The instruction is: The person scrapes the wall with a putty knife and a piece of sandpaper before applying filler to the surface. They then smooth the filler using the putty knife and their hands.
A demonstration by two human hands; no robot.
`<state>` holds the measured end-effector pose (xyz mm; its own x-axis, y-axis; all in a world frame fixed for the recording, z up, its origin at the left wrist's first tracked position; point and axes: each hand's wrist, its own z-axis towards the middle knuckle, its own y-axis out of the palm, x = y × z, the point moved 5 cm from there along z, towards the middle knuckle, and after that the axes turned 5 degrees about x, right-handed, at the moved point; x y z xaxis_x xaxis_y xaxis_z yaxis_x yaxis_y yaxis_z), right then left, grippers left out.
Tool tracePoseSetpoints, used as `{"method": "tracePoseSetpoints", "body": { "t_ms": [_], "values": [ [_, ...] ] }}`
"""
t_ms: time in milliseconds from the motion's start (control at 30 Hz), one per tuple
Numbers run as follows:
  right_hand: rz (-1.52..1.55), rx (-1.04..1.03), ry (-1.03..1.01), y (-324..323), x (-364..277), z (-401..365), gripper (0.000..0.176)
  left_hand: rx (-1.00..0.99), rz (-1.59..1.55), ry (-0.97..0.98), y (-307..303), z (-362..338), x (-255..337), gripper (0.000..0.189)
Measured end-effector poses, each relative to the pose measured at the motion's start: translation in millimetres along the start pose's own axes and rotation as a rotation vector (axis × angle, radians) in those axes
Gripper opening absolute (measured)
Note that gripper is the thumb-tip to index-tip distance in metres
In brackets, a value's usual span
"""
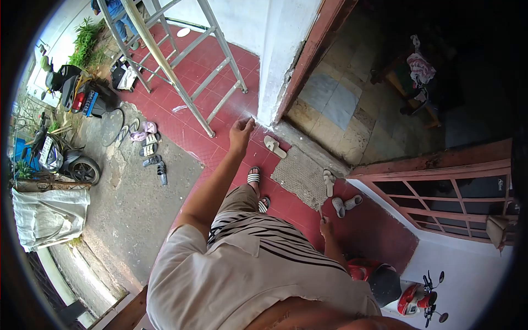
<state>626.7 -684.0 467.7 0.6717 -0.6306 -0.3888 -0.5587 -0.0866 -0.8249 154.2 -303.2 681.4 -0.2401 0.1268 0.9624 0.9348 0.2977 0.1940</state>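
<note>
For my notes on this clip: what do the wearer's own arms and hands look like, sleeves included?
The left hand and right hand look bare, with no glove or watch visible. The left sleeve is short, loose and plain cream, part of a shirt with black stripes across its lower part. On the right, no sleeve edge can be made out.

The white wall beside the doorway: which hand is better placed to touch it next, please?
Probably the left hand: it reaches toward the white wall, while the right hand appears farther away, holding a thin object.
</note>
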Motion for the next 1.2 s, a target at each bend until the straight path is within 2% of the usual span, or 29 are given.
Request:
{"method": "tracePoseSetpoints", "body": {
  "t_ms": [33, 133, 267, 300, 333, 367, 433, 500, 533, 567, 600, 633, 700, 733, 833, 867, 967, 1000, 1067, 1200],
  "values": [
    [-0.001, -0.058, 0.024, 2.1, 5.8, 7.6, 0.036, 0.024, 0.021, 0.056, 17.3, 7.3, 6.0, 0.034],
    [0.065, -0.066, -0.02, 15.4, 31.6, 44.4, 0.034, 0.093, 0.07, 0.152, 67.2, 27.4, 34.7, 0.037],
    [0.14, -0.102, 0.066, -36.9, -7.4, 67.2, 0.038, 0.219, 0.051, 0.314, 128.1, 80.1, 42.6, 0.039],
    [0.137, -0.085, -0.024, -56.4, -22.0, 73.7, 0.039, 0.265, 0.089, 0.361, 142.2, 76.8, 68.5, 0.036],
    [0.134, -0.071, -0.116, -77.2, -33.5, 83.8, 0.039, 0.288, 0.046, 0.376, 157.8, 90.2, 63.5, 0.035],
    [0.107, -0.07, -0.121, -98.8, -39.7, 93.0, 0.039, 0.309, 0.006, 0.39, 173.4, 105.5, 59.6, 0.034],
    [0.088, -0.091, -0.051, -131.6, -49.3, 113.0, 0.04, 0.355, -0.042, 0.404, 199.9, 126.6, 67.0, 0.033],
    [0.07, -0.045, -0.088, -167.9, -73.2, 128.1, 0.037, 0.405, -0.064, 0.456, 218.2, 141.9, 75.8, 0.032],
    [0.085, -0.053, -0.014, -182.5, -77.1, 137.0, 0.035, 0.411, -0.067, 0.441, 224.1, 147.4, 79.1, 0.032],
    [0.101, -0.061, 0.058, -192.9, -72.2, 148.9, 0.034, 0.452, -0.009, 0.528, 228.1, 151.1, 87.1, 0.032],
    [0.055, -0.037, 0.045, -201.1, -72.3, 160.4, 0.032, 0.493, 0.052, 0.614, 231.8, 152.0, 93.1, 0.031],
    [0.039, -0.043, 0.044, -201.1, -56.8, 178.0, 0.032, 0.506, 0.052, 0.602, 235.6, 157.5, 89.3, 0.031],
    [0.055, 0.045, -0.161, -199.4, -27.2, 209.1, 0.031, 0.519, 0.098, 0.67, 242.9, 164.0, 87.6, 0.031],
    [0.05, 0.036, -0.165, -198.9, -26.0, 215.1, 0.031, 0.535, 0.123, 0.703, 245.6, 164.0, 88.2, 0.031],
    [0.042, 0.036, -0.171, -201.5, -30.1, 237.7, 0.028, 0.577, 0.176, 0.701, 252.9, 162.9, 85.4, 0.029],
    [0.023, -0.045, -0.091, -198.1, -32.4, 245.0, 0.033, 0.603, 0.178, 0.715, 254.5, 163.0, 85.5, 0.029],
    [0.006, -0.165, -0.035, -202.4, -42.5, 263.6, 0.039, 0.632, 0.098, 0.651, 259.4, 165.1, 80.7, 0.03],
    [-0.072, -0.17, -0.082, -212.4, -74.1, 261.4, 0.039, 0.648, 0.095, 0.656, 259.9, 162.8, 88.6, 0.03],
    [-0.139, -0.173, -0.14, -226.9, -108.0, 271.7, 0.038, 0.629, -0.081, 0.434, 260.0, 160.8, 97.2, 0.029],
    [-0.185, -0.174, -0.351, -251.7, -149.2, 307.3, 0.04, 0.682, -0.05, 0.468, 266.0, 165.7, 118.0, 0.03]
  ]
}}
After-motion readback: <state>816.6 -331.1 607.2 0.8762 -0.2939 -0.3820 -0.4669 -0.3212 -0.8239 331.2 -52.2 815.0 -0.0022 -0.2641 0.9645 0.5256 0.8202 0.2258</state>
